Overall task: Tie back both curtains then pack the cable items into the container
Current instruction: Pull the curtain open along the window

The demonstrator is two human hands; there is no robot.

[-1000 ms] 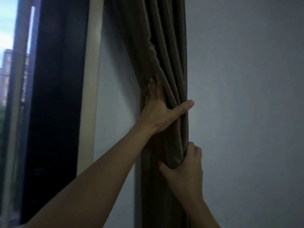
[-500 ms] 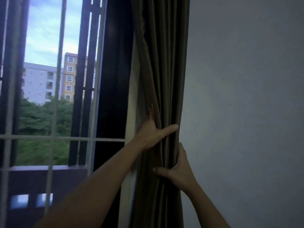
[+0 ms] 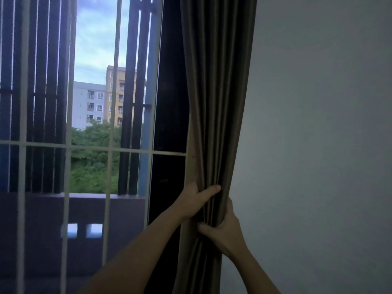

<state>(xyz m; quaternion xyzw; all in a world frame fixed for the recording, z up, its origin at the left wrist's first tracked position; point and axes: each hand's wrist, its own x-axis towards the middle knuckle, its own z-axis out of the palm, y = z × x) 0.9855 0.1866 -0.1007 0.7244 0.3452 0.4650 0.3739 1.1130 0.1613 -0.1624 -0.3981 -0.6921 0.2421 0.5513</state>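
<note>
Flat a second ago, the left hand (image 3: 192, 201) now clutches the gathered curtain (image 3: 218, 102), the right hand (image 3: 226, 231) gripping it just below.

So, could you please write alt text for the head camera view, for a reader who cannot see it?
Two hands bunch a brown curtain beside a grey wall: the left hand grips the folds, the right hand clasps them just below. To the left, a barred window shows trees and apartment blocks.
</note>
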